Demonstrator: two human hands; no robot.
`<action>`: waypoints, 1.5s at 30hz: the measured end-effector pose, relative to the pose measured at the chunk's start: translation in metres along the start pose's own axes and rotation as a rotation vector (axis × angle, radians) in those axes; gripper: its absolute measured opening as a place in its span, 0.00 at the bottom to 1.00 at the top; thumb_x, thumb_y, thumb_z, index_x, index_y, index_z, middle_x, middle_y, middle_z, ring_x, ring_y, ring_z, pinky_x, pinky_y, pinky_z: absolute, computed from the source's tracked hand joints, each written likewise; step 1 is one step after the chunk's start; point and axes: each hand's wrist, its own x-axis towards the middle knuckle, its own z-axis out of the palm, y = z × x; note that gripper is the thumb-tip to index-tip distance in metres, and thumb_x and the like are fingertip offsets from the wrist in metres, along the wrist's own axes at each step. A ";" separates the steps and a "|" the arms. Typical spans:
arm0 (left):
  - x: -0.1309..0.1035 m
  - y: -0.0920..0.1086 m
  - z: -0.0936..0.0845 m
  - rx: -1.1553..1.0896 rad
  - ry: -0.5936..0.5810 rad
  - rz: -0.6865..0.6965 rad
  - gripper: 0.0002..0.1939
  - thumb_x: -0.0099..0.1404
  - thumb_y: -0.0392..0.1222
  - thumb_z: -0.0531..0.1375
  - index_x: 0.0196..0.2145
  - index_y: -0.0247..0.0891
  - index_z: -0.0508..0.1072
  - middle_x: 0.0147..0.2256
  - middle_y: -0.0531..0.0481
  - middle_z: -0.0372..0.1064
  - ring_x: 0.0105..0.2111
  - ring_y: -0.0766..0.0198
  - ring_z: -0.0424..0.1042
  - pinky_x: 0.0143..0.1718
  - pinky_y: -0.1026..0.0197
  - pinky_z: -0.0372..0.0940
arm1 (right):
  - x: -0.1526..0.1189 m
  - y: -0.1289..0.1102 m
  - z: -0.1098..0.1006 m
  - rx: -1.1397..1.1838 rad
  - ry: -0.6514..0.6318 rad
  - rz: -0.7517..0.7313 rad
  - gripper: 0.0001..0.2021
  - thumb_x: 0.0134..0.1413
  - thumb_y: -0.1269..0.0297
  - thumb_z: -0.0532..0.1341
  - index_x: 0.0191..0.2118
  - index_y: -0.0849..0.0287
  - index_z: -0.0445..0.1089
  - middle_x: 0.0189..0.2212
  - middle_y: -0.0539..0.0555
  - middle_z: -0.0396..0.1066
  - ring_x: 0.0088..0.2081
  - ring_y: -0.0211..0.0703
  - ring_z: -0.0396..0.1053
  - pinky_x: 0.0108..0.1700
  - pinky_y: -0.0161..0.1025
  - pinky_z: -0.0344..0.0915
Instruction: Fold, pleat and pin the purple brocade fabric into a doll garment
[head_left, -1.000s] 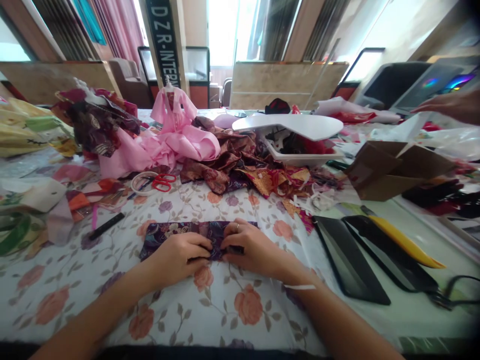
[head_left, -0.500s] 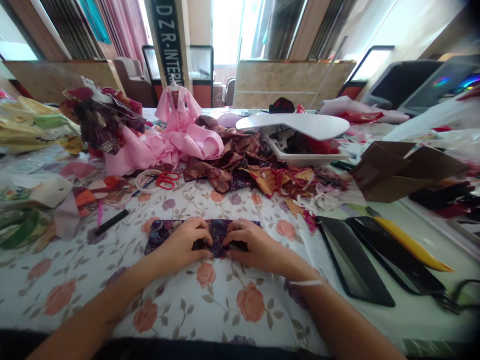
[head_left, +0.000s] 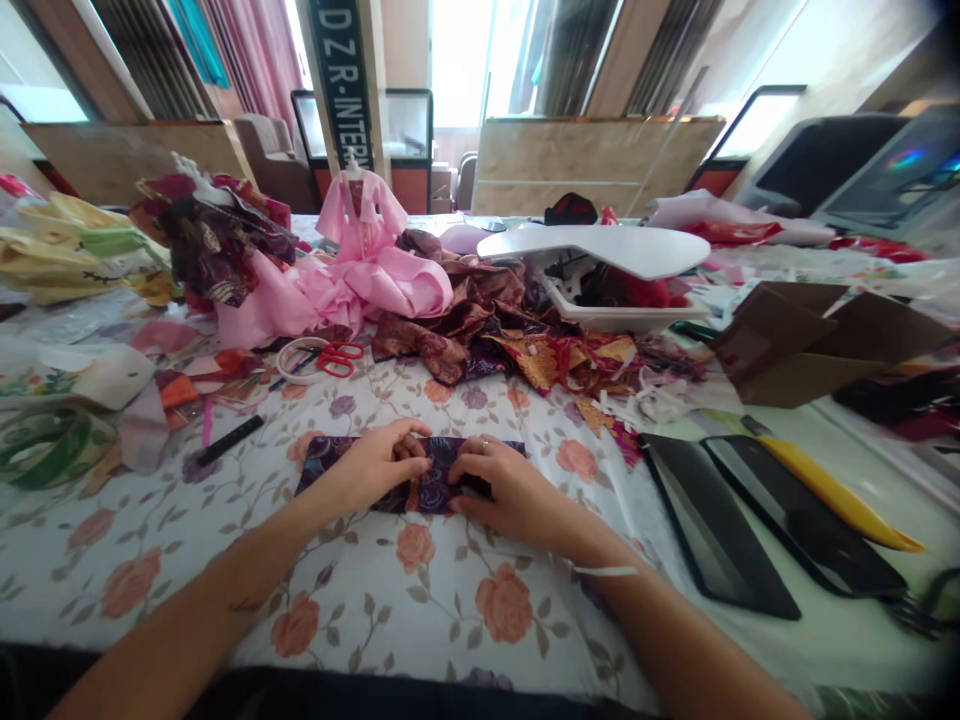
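A dark purple patterned cloth strip lies flat across the flowered tablecloth in front of me. My left hand rests over the strip's left half, thumb and fingertips drawn together near its middle, on the cloth. On the right half, my right hand has its fingers curled, with fingertips and thumb on the strip and a dark gap between them. Between the two hands a short piece of the strip shows. Whether either hand pinches up the fabric is hard to tell.
Red-handled scissors and a white ring of tape lie beyond the strip. A black bar is at left. Behind are a pink-dressed doll and brown fabric. Black cases and a cardboard box stand right.
My left hand has lifted its thumb from the strip's near edge up toward the middle, uncovering more of the near edge. My right hand stays nearly in place. The view has shifted slightly.
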 end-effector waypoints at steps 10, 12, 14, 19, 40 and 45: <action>-0.002 0.010 0.010 -0.074 -0.131 -0.067 0.17 0.55 0.39 0.60 0.44 0.38 0.68 0.24 0.57 0.64 0.25 0.67 0.65 0.27 0.65 0.60 | 0.000 0.001 -0.005 0.120 0.046 0.085 0.12 0.51 0.79 0.53 0.37 0.58 0.69 0.33 0.52 0.70 0.34 0.39 0.67 0.38 0.35 0.63; 0.000 0.008 0.013 -0.115 -0.156 -0.092 0.13 0.54 0.37 0.60 0.39 0.37 0.69 0.22 0.57 0.63 0.23 0.68 0.65 0.25 0.65 0.58 | 0.000 0.002 -0.004 0.114 0.028 0.066 0.11 0.50 0.78 0.56 0.36 0.58 0.69 0.34 0.52 0.71 0.35 0.40 0.67 0.38 0.36 0.63; 0.002 0.005 0.016 -0.176 -0.150 -0.104 0.10 0.52 0.35 0.59 0.34 0.37 0.68 0.22 0.58 0.62 0.23 0.68 0.64 0.25 0.66 0.58 | 0.001 0.003 -0.003 0.108 0.013 0.056 0.09 0.49 0.77 0.59 0.35 0.57 0.70 0.34 0.52 0.71 0.35 0.41 0.68 0.38 0.36 0.63; 0.002 0.006 0.016 -0.265 -0.059 -0.135 0.06 0.50 0.32 0.57 0.30 0.35 0.69 0.23 0.55 0.65 0.24 0.69 0.65 0.27 0.66 0.59 | 0.000 0.002 -0.004 0.104 0.035 0.052 0.09 0.53 0.77 0.56 0.35 0.57 0.70 0.33 0.53 0.71 0.35 0.40 0.68 0.38 0.36 0.63; -0.012 0.027 0.013 -0.462 -0.110 -0.212 0.14 0.62 0.46 0.57 0.40 0.33 0.71 0.29 0.47 0.74 0.31 0.62 0.75 0.35 0.61 0.68 | -0.006 0.003 -0.012 0.088 0.014 0.015 0.07 0.50 0.72 0.60 0.36 0.58 0.72 0.34 0.54 0.71 0.38 0.43 0.67 0.43 0.39 0.64; -0.010 0.024 0.012 -0.363 -0.095 -0.069 0.15 0.55 0.36 0.59 0.42 0.34 0.70 0.34 0.48 0.72 0.33 0.64 0.72 0.35 0.61 0.66 | -0.005 -0.001 -0.012 0.056 -0.019 0.017 0.07 0.46 0.66 0.65 0.34 0.60 0.72 0.34 0.55 0.70 0.38 0.44 0.66 0.41 0.39 0.63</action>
